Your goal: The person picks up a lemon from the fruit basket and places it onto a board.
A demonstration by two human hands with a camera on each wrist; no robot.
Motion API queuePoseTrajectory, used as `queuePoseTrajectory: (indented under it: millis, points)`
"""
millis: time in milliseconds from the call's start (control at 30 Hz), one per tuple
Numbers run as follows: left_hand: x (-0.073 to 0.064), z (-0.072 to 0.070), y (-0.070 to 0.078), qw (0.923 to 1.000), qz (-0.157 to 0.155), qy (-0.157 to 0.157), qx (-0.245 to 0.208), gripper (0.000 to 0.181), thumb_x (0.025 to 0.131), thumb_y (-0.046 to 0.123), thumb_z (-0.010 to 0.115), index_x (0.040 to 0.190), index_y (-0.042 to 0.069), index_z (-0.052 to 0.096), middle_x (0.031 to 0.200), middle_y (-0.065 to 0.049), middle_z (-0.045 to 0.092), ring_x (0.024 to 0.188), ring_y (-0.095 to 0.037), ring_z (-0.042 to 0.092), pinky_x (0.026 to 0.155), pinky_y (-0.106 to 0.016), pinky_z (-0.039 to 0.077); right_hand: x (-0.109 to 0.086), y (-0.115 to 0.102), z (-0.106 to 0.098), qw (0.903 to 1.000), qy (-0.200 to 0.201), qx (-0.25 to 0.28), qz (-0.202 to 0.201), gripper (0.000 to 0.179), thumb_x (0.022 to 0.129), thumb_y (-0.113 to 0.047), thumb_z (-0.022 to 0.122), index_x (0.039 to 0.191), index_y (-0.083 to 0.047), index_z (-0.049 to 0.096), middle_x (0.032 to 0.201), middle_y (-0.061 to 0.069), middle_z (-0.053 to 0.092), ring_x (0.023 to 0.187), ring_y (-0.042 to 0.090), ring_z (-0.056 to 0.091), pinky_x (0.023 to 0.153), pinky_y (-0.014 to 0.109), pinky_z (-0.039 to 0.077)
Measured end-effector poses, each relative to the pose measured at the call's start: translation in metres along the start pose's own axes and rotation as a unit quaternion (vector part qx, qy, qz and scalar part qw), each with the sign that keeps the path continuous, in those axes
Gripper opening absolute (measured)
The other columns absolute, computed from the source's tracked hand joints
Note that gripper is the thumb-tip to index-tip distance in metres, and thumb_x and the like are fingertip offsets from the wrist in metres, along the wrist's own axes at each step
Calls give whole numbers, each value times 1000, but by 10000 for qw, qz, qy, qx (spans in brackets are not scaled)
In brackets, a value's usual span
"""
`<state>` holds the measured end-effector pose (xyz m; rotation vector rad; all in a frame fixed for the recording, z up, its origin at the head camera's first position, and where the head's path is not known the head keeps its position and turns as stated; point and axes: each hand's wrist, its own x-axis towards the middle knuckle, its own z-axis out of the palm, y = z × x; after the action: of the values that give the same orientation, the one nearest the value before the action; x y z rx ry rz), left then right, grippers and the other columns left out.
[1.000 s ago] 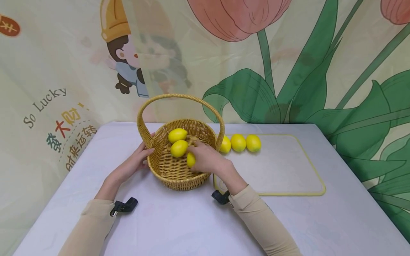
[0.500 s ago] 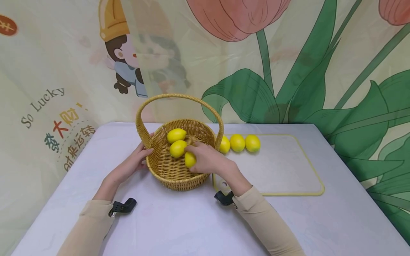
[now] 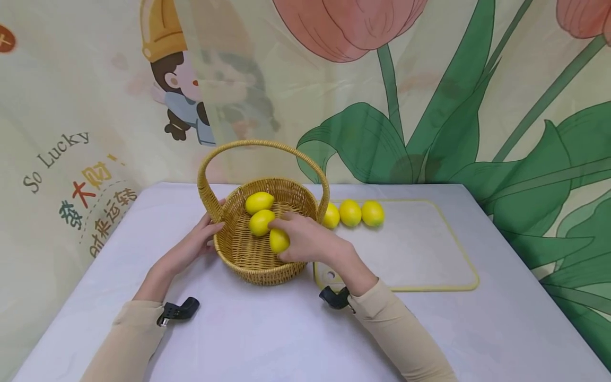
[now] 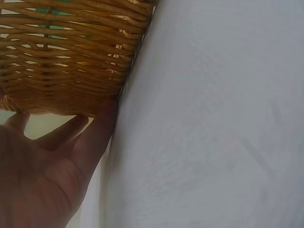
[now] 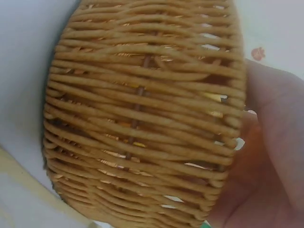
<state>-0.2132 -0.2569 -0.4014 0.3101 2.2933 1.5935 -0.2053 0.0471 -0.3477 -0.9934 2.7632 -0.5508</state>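
A round woven basket [image 3: 267, 276] with a tall arched handle stands on the table. Inside it, one lemon [image 3: 259, 203] lies behind another lemon [image 3: 261, 223]. My right hand [image 3: 307, 239] reaches over the basket's right rim and holds a third lemon [image 3: 279, 241] between thumb and fingers, close beside the front one. At the basket's left side, my left hand [image 3: 195, 241] rests against the outer wall. In the left wrist view its extended fingers [image 4: 95, 137] touch the weave low down. The basket wall mostly hides the lemons from the right wrist view.
Right of the basket lies a pale board [image 3: 410, 254] with a yellow edge. Along its back edge sit three more lemons [image 3: 350, 213] in a row, the leftmost partly behind the basket handle. A printed cloth [image 3: 429, 106] hangs behind the table.
The whole head view has shifted slightly, so everything appears further left. More of the lemon in my right hand shows now. My left hand stays at the basket's side.
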Motion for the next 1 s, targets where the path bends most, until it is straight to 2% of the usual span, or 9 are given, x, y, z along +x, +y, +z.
queuePoseTrajectory:
  millis: [100, 200, 333, 533, 633, 800, 1000]
  points:
    - [-1, -1, -1, 10000, 18, -7, 1, 67, 105, 50, 37, 158, 43, -4, 169, -10, 4, 150, -44, 21, 113, -64, 34, -1, -2, -1, 9999, 5, -60, -157, 66, 80, -25, 74, 143, -23, 53, 135, 1, 53, 96, 15, 58, 81, 28, 52]
    - [-1, -1, -2, 10000, 22, -7, -16, 67, 105, 50, 37, 157, 44, -3, 169, -9, 4, 150, -43, 21, 113, -64, 34, -4, -3, -3, 9994, 44, -191, -302, 65, 80, -25, 74, 142, -23, 53, 131, -1, 53, 93, 14, 57, 78, 27, 51]
    - [-1, 0, -2, 10000, 33, 8, -4, 66, 105, 50, 37, 157, 45, -3, 169, -9, 4, 151, -43, 21, 112, -64, 35, -9, -3, -8, 9988, 87, -248, -402, 65, 81, -27, 73, 142, -24, 53, 135, 0, 53, 94, 14, 58, 78, 27, 51]
    - [-1, 0, -1, 10000, 71, -3, -41, 68, 105, 49, 37, 158, 42, -4, 169, -10, 2, 150, -44, 22, 113, -65, 33, -19, -1, -15, 9990, 158, -36, -419, 66, 81, -27, 71, 144, -26, 52, 143, 0, 50, 99, 15, 59, 81, 28, 52]
    - [-2, 0, 0, 10000, 62, 3, -20, 68, 105, 49, 37, 158, 42, -4, 169, -10, 2, 151, -44, 21, 113, -65, 33, -25, 1, -17, 9988, 172, 0, -464, 65, 82, -29, 71, 144, -27, 52, 141, -1, 50, 97, 14, 58, 80, 28, 51]
    - [-3, -1, 1, 10000, 29, 44, 26, 67, 105, 50, 36, 158, 43, -4, 169, -9, 3, 151, -44, 19, 113, -65, 34, -32, 3, -20, 9985, 192, -28, -514, 64, 83, -33, 71, 143, -29, 52, 143, -5, 49, 108, 13, 58, 87, 28, 51]
    - [-1, -1, 0, 10000, -6, 34, -60, 67, 105, 49, 38, 158, 43, -3, 169, -11, 2, 150, -44, 22, 114, -64, 32, -43, 7, -26, 9987, 266, 79, -417, 64, 82, -33, 73, 143, -28, 53, 150, -2, 46, 124, 17, 57, 98, 33, 51]
